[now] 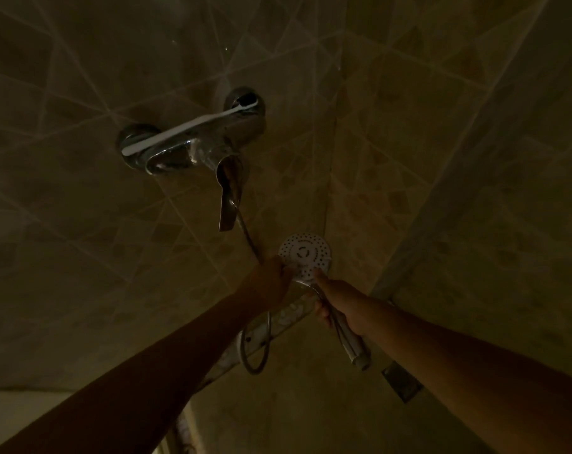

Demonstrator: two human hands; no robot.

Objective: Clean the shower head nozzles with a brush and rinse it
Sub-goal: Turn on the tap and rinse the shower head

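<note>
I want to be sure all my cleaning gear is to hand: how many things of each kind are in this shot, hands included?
shower head: 1
brush: 1
tap: 1
hose: 1
hands: 2, left hand and right hand
Total: 6

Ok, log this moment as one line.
shower head: nozzles facing camera | right hand: grips handle | left hand: holds rim | brush: on mixer tap

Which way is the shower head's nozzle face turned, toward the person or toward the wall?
Toward the person: the shower head shows its white, dotted nozzle face to the camera.
</note>
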